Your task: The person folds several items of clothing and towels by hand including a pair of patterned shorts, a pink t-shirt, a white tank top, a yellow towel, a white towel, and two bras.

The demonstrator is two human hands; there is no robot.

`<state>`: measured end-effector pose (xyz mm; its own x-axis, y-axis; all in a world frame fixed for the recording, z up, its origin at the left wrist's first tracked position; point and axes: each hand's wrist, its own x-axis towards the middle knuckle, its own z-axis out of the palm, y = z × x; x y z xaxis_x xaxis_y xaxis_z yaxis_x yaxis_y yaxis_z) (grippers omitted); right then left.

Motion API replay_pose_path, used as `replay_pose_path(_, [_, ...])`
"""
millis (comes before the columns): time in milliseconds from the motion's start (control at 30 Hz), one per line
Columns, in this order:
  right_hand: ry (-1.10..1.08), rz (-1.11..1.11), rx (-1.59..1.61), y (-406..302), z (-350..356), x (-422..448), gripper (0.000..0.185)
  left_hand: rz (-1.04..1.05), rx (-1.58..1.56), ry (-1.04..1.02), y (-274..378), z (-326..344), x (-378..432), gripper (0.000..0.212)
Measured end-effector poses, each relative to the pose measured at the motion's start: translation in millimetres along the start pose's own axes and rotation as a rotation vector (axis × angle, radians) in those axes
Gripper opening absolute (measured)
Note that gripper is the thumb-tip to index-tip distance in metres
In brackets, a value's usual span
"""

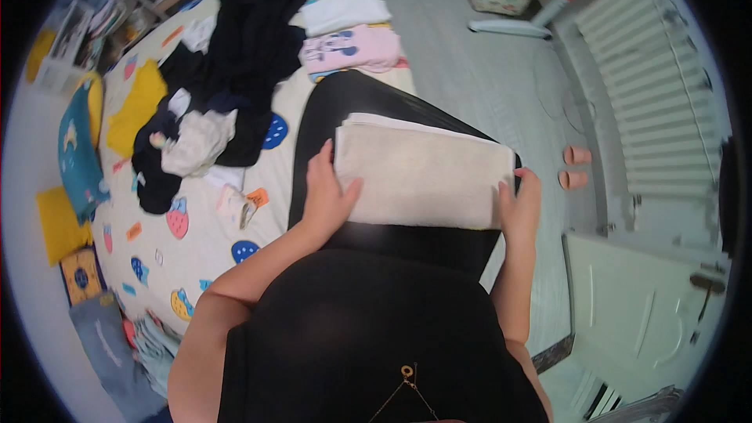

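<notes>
A cream folded cloth [426, 173], perhaps a towel, lies flat across my lap on black trousers [352, 91]. It forms a long rectangle, with a whiter layer showing along its far edge. My left hand [329, 194] holds the left end, thumb on top and fingers along the side. At the opposite end, my right hand [520, 202] grips the edge between thumb and fingers. The undersides of the cloth and some fingertips are hidden.
To my left is a bed with a strawberry-print sheet [217, 294]. Rumpled black clothes [252, 35], a yellow garment [138, 108] and a crumpled white garment [200, 141] lie there. A folded pink garment [352, 50] and a white one [343, 12] rest near the bed's edge. A radiator [652, 82] lines the right wall.
</notes>
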<state>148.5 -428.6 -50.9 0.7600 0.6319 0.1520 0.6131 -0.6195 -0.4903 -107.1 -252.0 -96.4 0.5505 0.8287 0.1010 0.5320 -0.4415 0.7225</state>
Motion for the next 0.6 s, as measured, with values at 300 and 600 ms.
replay_pose_path(300, [-0.874, -0.984, 1.983, -222, -68, -29, 0.023, -0.385, -0.423, -0.301, 20, -11, 29, 0.084])
replay_pose_path(600, [-0.886, -0.655, 2.294, -245, -63, -65, 0.013, -0.292, -0.669, -0.081, 12, -81, 9, 0.092])
